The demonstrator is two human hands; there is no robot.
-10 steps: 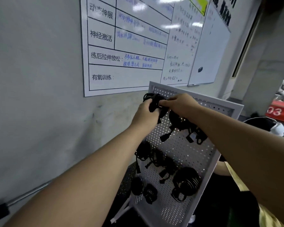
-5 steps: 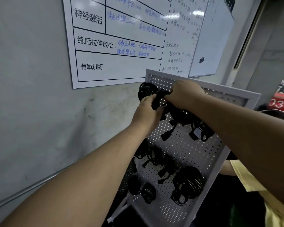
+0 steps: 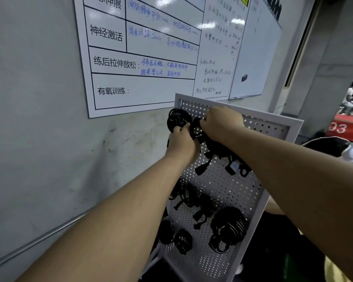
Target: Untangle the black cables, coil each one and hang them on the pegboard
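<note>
Black, glossy and wound into tight round rings, the cable coil [image 3: 177, 120] is sitting at the top left corner of the pegboard [image 3: 222, 186], overlapping the board's pale frame. The left hand [image 3: 180, 140] is reaching up from below and gripping it, thumb and curled fingers closing on the coil's lower edge. Just to the right, the right hand [image 3: 222, 124] is pinching a smaller black loop [image 3: 196, 128] with bent fingertips, knuckles facing the camera. The two hands are almost touching, with the loop lying between them. Whether the loop and the coil are one cable is not clear.

More black cables are hanging across the white perforated board. Under the right forearm a dark bundle is trailing a plug end [image 3: 202, 167] and a blocky connector [image 3: 235, 166] toward the upper middle. A looser, messier bundle [image 3: 189, 197] is hanging along the left edge at mid height. Toward the lower right a large thick coil [image 3: 228, 228] is showing pale glints on its turns, and two small coils [image 3: 182, 241] are hanging side by side near the lower left edge.

Behind the board's top edge, a printed whiteboard chart [image 3: 141, 84] with blue handwriting is covering the grey wall [image 3: 39, 119], and a second whiteboard [image 3: 257, 58] is hanging beside it. A red box [image 3: 346, 129] marked 03 is standing at far right.
</note>
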